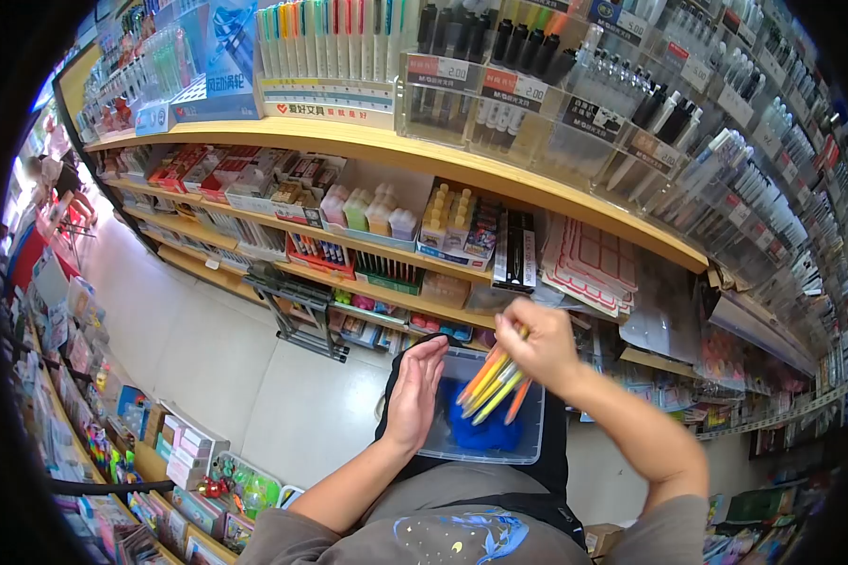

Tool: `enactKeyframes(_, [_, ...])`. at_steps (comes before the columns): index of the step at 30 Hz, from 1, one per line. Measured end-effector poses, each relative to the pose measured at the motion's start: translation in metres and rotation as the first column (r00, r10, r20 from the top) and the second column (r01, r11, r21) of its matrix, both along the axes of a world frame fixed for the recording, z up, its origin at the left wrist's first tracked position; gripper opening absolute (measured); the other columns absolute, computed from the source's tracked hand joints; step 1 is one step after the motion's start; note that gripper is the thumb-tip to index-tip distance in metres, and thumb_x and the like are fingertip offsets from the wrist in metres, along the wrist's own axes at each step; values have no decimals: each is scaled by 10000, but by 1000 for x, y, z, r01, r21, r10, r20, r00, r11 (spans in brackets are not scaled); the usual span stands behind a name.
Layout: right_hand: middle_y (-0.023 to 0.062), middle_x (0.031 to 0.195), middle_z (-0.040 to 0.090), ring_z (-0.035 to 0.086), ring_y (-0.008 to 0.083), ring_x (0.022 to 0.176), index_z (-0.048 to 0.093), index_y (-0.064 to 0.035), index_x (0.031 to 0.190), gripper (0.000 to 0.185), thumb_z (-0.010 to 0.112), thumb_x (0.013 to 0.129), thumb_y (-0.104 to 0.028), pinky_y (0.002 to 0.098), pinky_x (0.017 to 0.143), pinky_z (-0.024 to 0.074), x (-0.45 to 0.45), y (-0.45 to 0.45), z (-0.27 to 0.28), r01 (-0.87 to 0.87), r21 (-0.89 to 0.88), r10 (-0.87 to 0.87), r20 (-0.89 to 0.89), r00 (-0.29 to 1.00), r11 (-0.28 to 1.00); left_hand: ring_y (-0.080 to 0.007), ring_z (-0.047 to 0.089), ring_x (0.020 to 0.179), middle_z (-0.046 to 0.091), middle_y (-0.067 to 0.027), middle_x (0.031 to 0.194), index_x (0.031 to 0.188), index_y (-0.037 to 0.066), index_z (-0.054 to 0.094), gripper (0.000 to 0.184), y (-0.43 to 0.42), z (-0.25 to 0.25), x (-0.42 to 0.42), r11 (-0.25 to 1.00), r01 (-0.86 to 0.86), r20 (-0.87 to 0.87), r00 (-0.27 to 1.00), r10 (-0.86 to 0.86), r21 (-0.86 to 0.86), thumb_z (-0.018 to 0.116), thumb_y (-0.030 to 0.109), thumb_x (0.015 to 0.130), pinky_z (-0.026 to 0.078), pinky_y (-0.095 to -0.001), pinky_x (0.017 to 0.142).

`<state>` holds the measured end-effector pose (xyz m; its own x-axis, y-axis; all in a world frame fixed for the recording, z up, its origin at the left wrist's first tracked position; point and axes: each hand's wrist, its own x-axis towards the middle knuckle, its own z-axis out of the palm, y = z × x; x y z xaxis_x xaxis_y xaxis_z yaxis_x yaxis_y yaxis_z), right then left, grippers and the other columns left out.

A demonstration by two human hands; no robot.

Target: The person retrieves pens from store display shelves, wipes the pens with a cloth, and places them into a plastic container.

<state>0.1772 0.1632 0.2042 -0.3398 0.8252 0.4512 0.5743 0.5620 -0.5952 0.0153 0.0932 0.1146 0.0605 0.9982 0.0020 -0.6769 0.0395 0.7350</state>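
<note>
My right hand [541, 347] is closed around a bundle of slim pens [496, 384], yellow, orange and green, their lower ends pointing down. The bundle hangs over a clear plastic box [535, 443] that rests on my lap. Inside the box lies a bright blue item [481, 433]; its kind is hard to make out, and the pens partly cover it. My left hand [413, 394] is upright along the box's left side, fingers stretched out and holding nothing.
Ahead is a wooden shelf [349, 137] with pen displays [330, 47] on top and boxed stationery [372, 207] below. A dark metal step stool [301, 311] stands on the floor at its foot. Left, another shelf holds books and packages [193, 447].
</note>
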Motion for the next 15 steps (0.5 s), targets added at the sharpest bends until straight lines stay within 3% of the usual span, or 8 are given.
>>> enactKeyframes(1, [130, 572, 528, 544, 267, 497, 512, -22, 631, 165, 591, 746, -110, 332, 455, 408, 0, -6, -18, 47, -49, -49, -46, 998, 998, -221, 286, 1260, 361, -119, 1312, 1214, 38, 359, 500, 0, 0, 1, 1000, -2, -32, 999, 3, 3, 292, 441, 926, 155, -359, 1054])
enactKeyframes(2, [137, 575, 528, 543, 268, 495, 521, -18, 645, 156, 596, 747, -110, 330, 458, 406, -1, -12, -31, 80, -70, -86, -81, 993, 994, -216, 303, 1248, 376, -121, 1294, 1214, 29, 358, 440, 0, -1, 2, 1000, 3, 3, 1000, -3, 5, 379, 358, 922, 173, -350, 1052])
enactKeyframes(5, [141, 589, 539, 545, 277, 504, 539, -20, 666, 137, 605, 742, -112, 324, 465, 404, -8, -21, -53, 133, -97, -150, -192, 970, 986, -210, 329, 1220, 383, -129, 1267, 1207, 6, 353, 431, 2, -1, 5, 987, 156, -358, 924, -133, 34, 517, 236, 881, 223, -329, 1032])
enactKeyframes(6, [137, 593, 543, 549, 282, 513, 536, -21, 663, 142, 606, 742, -116, 321, 470, 409, -11, -22, -56, 134, -120, -159, -233, 959, 984, -197, 405, 1146, 432, -120, 1216, 1203, 4, 358, 498, 2, -6, 6, 978, 211, -395, 899, -190, 10, 619, 167, 810, 285, -315, 990])
enactKeyframes(7, [131, 591, 544, 553, 283, 521, 533, -23, 660, 144, 606, 742, -118, 325, 471, 412, -14, -22, -59, 117, -93, -136, -236, 962, 989, -189, 478, 1052, 501, -119, 1126, 1175, -7, 393, 489, 2, -7, 9, 961, 276, -453, 856, -251, -10, 639, 179, 795, 353, -304, 924])
enactKeyframes(9, [98, 557, 523, 520, 180, 479, 551, -6, 671, 127, 604, 751, -89, 276, 463, 395, -20, -24, -60, 51, -48, -62, -249, 967, 998, -192, 534, 960, 560, -122, 1024, 1126, -17, 438, 459, 1, -9, 4, 907, 412, -691, 631, -353, -87, 657, 168, 768, 403, -305, 860])
enactKeyframes(12, [111, 587, 524, 519, 208, 503, 544, -11, 691, 120, 600, 751, -98, 293, 476, 397, -18, -29, -76, 5, -91, -28, -261, 965, 996, -244, 571, 909, 588, -172, 953, 1087, -22, 463, 421, -4, -11, 1, 904, 400, -763, 534, -365, -152, 648, 154, 752, 432, -323, 807])
enactKeyframes(15, [124, 634, 502, 511, 259, 552, 540, -13, 707, 148, 589, 769, -139, 322, 511, 397, -11, -36, -96, 2, -138, -30, -200, 979, 990, -325, 577, 894, 589, -221, 932, 1080, -11, 461, 413, -6, 6, 1, 886, 416, -925, 214, -312, -203, 630, 166, 748, 443, -355, 780])
